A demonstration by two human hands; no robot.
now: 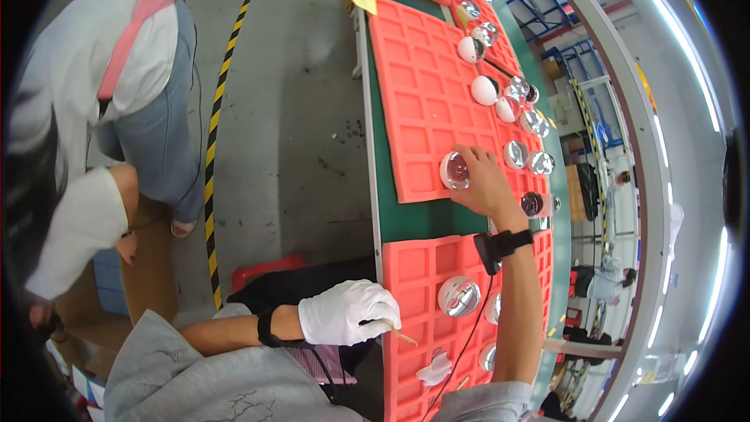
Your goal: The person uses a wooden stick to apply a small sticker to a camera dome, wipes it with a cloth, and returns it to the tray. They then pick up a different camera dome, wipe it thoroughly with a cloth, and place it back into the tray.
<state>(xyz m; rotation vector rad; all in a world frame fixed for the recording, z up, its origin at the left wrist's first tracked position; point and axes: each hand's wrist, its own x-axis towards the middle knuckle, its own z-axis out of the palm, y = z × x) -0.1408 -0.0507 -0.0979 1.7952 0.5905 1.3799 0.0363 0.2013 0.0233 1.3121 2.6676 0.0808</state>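
My bare right hand (pixel 486 186) is closed around a shiny ball with a clear face (pixel 455 171), over the near end of a red compartment tray (pixel 410 129). My left hand (pixel 349 312), in a white glove, is pinched on a thin tan stick-like piece (pixel 405 337) whose exact kind I cannot make out. It hovers by the left edge of a nearer red tray (pixel 406 266). In that tray sits another clear-and-white ball (pixel 459 296), below my right hand. Each wrist wears a black strap; the right one carries a small black device (pixel 489 253).
Several clear and white balls (pixel 484 91) stand along the trays' right side. Both trays lie on a green tabletop (pixel 430 220). A crumpled white scrap (pixel 434 370) and a black cable (pixel 461 352) are on the near tray. Left, a person (pixel 141 70) stands beside another person's arm and cardboard boxes (pixel 156 266).
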